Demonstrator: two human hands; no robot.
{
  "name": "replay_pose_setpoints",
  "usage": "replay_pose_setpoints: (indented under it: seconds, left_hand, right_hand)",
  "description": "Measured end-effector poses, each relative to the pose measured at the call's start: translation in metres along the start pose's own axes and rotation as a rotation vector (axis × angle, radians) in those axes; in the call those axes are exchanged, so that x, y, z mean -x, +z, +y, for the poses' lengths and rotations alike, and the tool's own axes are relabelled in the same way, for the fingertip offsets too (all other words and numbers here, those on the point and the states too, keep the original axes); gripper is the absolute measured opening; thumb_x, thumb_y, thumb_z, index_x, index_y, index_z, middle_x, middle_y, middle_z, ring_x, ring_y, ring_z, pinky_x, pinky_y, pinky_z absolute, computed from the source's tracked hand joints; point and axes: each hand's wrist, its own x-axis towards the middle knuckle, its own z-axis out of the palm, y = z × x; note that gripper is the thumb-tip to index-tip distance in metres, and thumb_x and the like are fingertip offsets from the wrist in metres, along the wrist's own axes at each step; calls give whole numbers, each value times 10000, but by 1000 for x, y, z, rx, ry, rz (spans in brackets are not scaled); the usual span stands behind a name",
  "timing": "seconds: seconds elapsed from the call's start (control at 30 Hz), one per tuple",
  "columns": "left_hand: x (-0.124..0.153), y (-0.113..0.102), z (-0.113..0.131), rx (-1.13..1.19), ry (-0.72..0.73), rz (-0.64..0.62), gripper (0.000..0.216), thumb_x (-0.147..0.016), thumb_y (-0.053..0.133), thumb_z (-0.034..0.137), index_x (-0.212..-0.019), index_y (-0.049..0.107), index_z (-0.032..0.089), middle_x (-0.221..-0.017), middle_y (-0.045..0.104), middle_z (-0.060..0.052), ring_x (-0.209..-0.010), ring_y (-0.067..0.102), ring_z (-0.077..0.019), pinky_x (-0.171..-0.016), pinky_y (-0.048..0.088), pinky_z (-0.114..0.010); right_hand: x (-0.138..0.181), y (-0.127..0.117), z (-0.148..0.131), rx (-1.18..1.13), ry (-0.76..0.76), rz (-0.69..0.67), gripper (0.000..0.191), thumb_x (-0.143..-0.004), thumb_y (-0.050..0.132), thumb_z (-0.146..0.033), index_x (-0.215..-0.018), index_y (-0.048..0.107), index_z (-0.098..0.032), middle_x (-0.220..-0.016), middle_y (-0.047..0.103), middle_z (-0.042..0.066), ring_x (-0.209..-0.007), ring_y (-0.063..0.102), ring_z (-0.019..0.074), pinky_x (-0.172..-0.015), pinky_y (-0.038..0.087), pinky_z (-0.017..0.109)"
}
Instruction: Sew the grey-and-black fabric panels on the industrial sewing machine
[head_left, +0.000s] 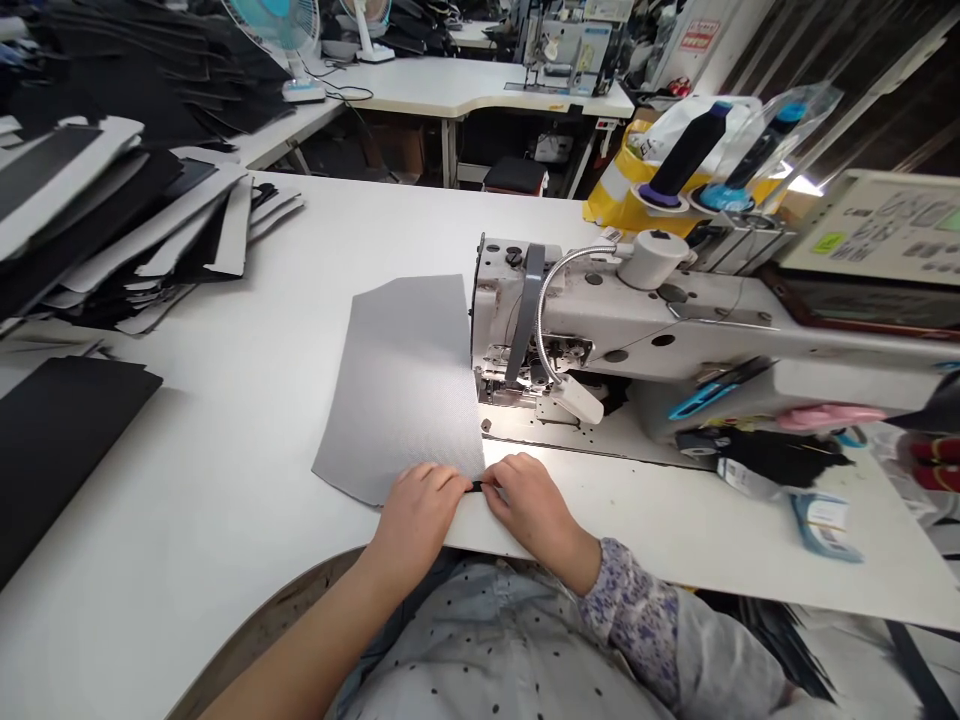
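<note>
A grey fabric panel (409,370) lies flat on the white table, its right edge beside the head of the sewing machine (600,290). My left hand (427,500) rests on the panel's near edge, with its fingertips closed at the near right corner. Just to the right, my right hand (531,505) pinches at the same corner. A short black piece (476,486) shows between the two sets of fingertips; whether it is a strip or the folded underside of the panel, I cannot tell. The machine's needle area lies beyond my right hand, apart from it.
Stacked black and grey cut pieces (150,220) stand at the left, with a black panel (67,440) nearer. Thread cones (690,155) rise behind the machine. Pink-handled scissors (829,416) and a blue packet (827,525) lie right. A fan (281,30) stands at the back.
</note>
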Motion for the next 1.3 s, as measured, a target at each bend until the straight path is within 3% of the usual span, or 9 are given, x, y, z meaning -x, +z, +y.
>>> replay_pose_setpoints:
  seconds: [0.13,0.3,0.5,0.67,0.87,1.3]
  left_hand:
    - [7,6,-7,36,109,69,295,-915,462,135,-1118,634,261,-1046,672,-34,-966,584,-203,-850,473,-369]
    - [10,11,-13,36,144,84,291,-922,471,142,-1137,639,244,-1086,672,-31,-996,568,-200,-888,492,-357]
    - [7,11,-16,-5,176,96,286,-918,469,136,-1122,651,221,-1082,674,-41,-1023,575,-204,-900,506,-356]
    - [-32,8,-31,-27,192,155,246,-921,471,146,-1023,681,222,-1022,697,-26,-980,602,-191,-864,511,-333]
    - [-90,8,-55,7,124,190,191,-911,528,210,-950,711,251,-986,716,-5,-964,615,-188,-842,504,-322]
    - [-119,4,-73,61,192,140,232,-910,506,200,-946,727,261,-1007,717,-2,-957,617,-175,-866,489,-323]
  right_hand:
    - [0,-1,3,-37,-1,-9,66,-863,592,-172,-813,628,-197,-788,598,12,-787,526,160,-749,394,289]
    - [-1,1,6,-61,-22,2,75,-849,606,-165,-783,625,-193,-776,588,8,-782,519,151,-742,386,283]
    - [7,7,9,124,-162,45,104,-920,551,-205,-866,640,-202,-786,579,22,-761,494,160,-718,358,297]
    - [-12,9,21,359,-252,136,125,-930,543,-204,-992,651,-183,-780,564,37,-744,482,168,-693,346,311]
    - [-55,7,38,398,-206,286,233,-945,509,-245,-1092,674,-170,-815,583,65,-763,503,178,-701,374,318]
    - [-73,5,44,362,-81,214,301,-940,501,-264,-1174,663,-166,-864,628,79,-720,560,163,-689,432,283]
